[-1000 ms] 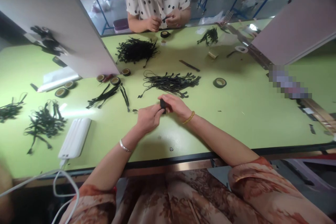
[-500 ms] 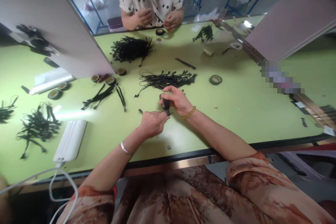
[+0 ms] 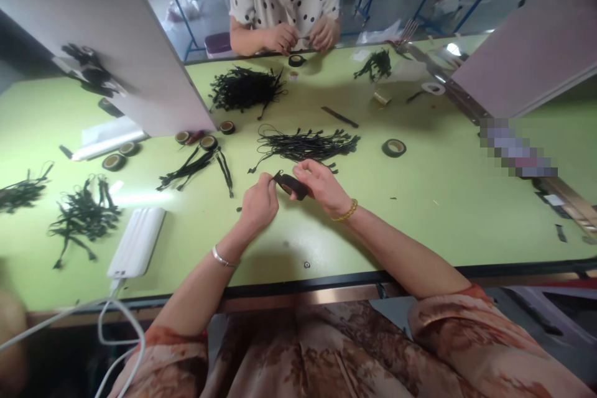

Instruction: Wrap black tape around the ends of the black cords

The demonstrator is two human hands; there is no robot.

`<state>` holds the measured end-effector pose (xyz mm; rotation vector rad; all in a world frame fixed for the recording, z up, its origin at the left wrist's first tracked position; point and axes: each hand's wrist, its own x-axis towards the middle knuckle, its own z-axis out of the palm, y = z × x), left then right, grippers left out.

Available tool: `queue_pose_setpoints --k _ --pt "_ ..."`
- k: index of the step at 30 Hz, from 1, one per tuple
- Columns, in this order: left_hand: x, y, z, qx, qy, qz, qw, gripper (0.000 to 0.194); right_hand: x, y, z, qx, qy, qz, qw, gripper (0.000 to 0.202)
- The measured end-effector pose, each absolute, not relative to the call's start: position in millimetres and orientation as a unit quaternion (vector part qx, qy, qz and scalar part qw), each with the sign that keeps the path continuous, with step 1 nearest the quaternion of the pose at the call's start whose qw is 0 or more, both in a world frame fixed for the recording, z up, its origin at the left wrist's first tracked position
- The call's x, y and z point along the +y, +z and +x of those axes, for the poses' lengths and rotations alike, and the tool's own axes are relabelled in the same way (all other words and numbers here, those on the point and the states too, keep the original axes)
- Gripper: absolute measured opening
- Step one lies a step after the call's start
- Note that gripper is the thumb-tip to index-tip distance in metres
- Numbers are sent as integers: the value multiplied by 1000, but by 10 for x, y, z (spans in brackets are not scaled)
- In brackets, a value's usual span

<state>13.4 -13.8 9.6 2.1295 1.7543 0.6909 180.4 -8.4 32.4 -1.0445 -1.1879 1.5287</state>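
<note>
My right hand [image 3: 323,188] is closed on a roll of black tape [image 3: 293,187], held tilted above the green table. Beside it my left hand [image 3: 261,200] pinches a short black cable [image 3: 278,175] whose looped end pokes up between the hands. The tape's near edge touches or nearly touches the cable; how far it is wrapped I cannot make out. Just beyond both hands lies a spread bundle of thin black cables [image 3: 308,144] with small connectors.
Left of my hands are cable bundles [image 3: 189,168], tape rolls [image 3: 114,162] and a white power bank [image 3: 137,242] with a white cord. Another tape roll [image 3: 394,147] lies right. Across the table [image 3: 448,217], a person's hands [image 3: 303,37] work near a cable heap [image 3: 245,88]. A partition [image 3: 153,68] stands left.
My left hand has shifted left and up, and its grip has turned. The tape roll has tilted from upright to more level. The whole view has moved slightly. The other person's hands have drawn closer together.
</note>
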Motion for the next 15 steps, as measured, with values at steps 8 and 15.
queue_pose_setpoints --k 8,15 --pt "-178 118 134 570 299 731 225 19 -43 199 1771 -487 640 -432 407 29" --pt "-201 138 170 558 320 717 268 8 -30 163 1798 -551 602 -432 385 17"
